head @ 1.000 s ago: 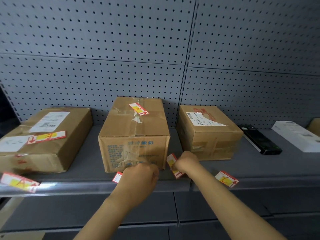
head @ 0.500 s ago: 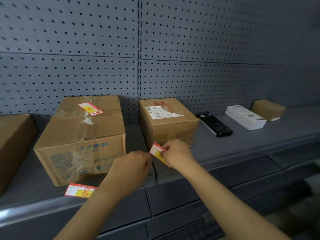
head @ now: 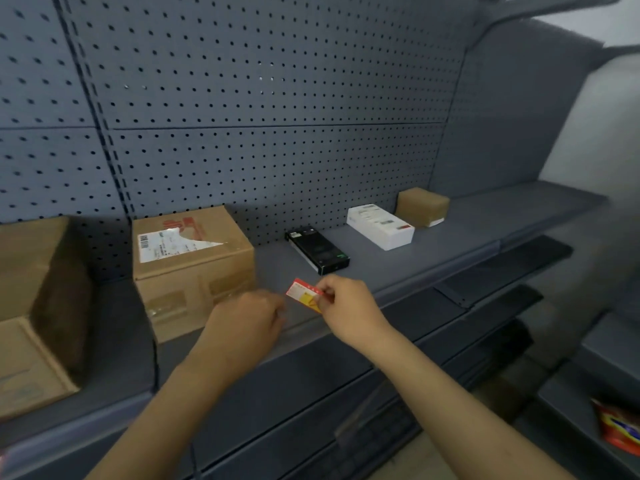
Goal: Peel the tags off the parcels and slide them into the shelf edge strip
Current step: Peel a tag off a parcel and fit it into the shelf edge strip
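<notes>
My right hand (head: 349, 306) pinches a red and yellow tag (head: 304, 295) by its right end, holding it just above the shelf edge strip (head: 408, 289). My left hand (head: 244, 323) hovers to the tag's left with fingers curled, and I cannot tell whether its fingertips touch the tag. A cardboard parcel (head: 194, 261) with a torn white label stands behind my left hand. A larger cardboard parcel (head: 38, 306) sits at the far left, partly cut off.
On the grey shelf (head: 450, 237) lie a black box (head: 317, 249), a white box (head: 379, 226) and a small brown parcel (head: 422, 206). Pegboard (head: 259, 98) backs the shelf. Lower shelves run below; a red packet (head: 620, 427) lies at lower right.
My view has swung right; the left parcels and the tags in the strip have slid out of sight. Both hands have moved right along the shelf edge with the tag.
</notes>
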`<state>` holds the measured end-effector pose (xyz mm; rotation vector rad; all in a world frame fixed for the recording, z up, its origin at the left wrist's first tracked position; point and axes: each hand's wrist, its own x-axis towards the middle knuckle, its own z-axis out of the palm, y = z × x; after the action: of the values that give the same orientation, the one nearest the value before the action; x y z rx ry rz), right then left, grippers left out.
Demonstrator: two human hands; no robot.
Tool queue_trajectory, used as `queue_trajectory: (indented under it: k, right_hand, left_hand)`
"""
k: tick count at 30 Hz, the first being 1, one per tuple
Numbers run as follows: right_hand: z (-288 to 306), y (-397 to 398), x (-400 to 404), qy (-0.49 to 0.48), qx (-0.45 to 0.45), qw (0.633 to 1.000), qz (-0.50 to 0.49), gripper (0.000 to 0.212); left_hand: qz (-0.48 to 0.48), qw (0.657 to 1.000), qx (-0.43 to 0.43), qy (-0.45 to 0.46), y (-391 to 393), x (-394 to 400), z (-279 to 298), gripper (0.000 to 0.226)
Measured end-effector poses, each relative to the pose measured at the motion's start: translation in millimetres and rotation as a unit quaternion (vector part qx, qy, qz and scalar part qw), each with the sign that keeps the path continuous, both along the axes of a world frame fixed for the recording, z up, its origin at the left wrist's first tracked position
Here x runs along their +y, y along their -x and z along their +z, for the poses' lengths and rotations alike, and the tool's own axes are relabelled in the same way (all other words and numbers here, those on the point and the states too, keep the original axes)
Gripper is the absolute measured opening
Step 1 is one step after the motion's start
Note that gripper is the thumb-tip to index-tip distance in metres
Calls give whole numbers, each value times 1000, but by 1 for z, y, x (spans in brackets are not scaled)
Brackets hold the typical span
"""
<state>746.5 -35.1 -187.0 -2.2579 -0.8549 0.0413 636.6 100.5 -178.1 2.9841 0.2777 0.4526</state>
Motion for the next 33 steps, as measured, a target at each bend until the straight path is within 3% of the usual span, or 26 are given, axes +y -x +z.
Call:
queue_trajectory:
  k: [5, 11, 23, 33]
  right_hand:
    - [2, -49, -48, 24, 2, 1000, 11, 15]
    - [-6, -94, -72, 44, 7, 998, 44, 19]
    - [-11, -184, -52, 56, 8, 993, 100, 17]
    - [-20, -227, -49, 18, 61, 977, 203, 11]
  left_hand:
    - [26, 999, -13, 14, -52, -45, -4, 14]
    - [44, 999, 30, -1, -95, -62, -12, 19]
    - [69, 997, 42, 19, -168, -50, -13, 20]
    - [176, 982, 64, 0, -174, -57, -16, 17]
